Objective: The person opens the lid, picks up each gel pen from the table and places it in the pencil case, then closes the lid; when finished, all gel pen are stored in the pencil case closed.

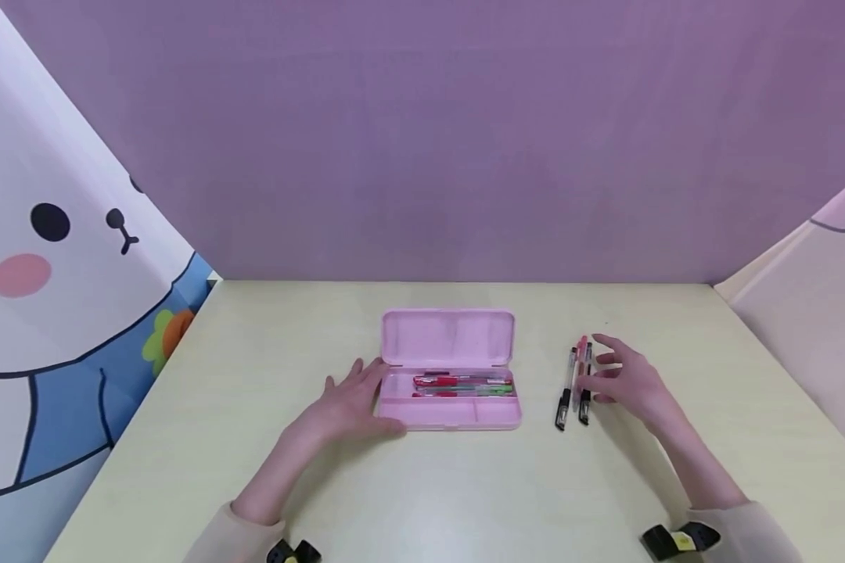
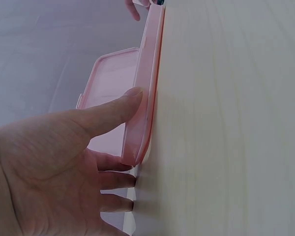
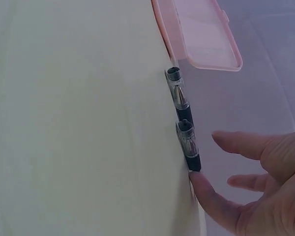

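Note:
An opened pink pencil case (image 1: 428,416) lies on the table with several red, green and dark pens (image 1: 458,389) in its long compartment. My left hand (image 1: 352,407) rests at its left end, fingers spread, with the thumb against the front wall, as the left wrist view shows. To the right of the case lie two black-grip pens, the left one (image 1: 565,400) and the right one (image 1: 584,407), with a pink pen (image 1: 582,344) between them. My right hand (image 1: 627,379) is over the right side of these pens, fingers apart, one fingertip right at the nearer black-grip pen (image 3: 189,145).
The case's lid (image 1: 447,336) stands folded back behind it. A pale wooden table (image 1: 451,485) spreads around, bounded at the back by a purple cloth (image 1: 465,156). A cartoon-printed cloth (image 1: 63,328) hangs at the left, and a pale cloth (image 1: 817,328) at the right.

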`<state>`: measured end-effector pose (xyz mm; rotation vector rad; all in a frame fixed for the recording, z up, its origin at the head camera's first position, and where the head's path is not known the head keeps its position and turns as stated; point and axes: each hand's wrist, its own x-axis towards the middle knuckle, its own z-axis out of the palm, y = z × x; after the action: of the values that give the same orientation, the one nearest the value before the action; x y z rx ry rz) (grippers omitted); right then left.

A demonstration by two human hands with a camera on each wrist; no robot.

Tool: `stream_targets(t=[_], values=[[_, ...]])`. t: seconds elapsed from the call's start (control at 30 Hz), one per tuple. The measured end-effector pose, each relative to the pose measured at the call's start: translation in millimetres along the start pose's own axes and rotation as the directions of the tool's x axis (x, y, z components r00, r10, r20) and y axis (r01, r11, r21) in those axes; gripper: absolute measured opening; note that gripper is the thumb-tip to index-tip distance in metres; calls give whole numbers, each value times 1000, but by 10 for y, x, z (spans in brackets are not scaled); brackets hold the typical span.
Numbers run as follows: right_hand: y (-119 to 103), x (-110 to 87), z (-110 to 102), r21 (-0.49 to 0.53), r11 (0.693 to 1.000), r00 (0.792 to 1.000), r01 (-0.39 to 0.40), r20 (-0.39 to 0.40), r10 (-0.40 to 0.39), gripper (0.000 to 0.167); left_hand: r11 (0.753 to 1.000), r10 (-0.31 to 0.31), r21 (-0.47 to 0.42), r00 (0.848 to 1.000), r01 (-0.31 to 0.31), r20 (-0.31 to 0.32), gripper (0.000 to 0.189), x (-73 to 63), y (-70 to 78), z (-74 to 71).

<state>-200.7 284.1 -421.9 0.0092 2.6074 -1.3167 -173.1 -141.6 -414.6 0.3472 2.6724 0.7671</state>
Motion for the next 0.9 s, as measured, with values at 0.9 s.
stream_targets(t=[0.9], values=[[-103, 23, 26, -53, 998, 999, -37, 31, 39, 105, 1000, -1, 8, 1000, 1, -5, 96, -7, 28, -36]])
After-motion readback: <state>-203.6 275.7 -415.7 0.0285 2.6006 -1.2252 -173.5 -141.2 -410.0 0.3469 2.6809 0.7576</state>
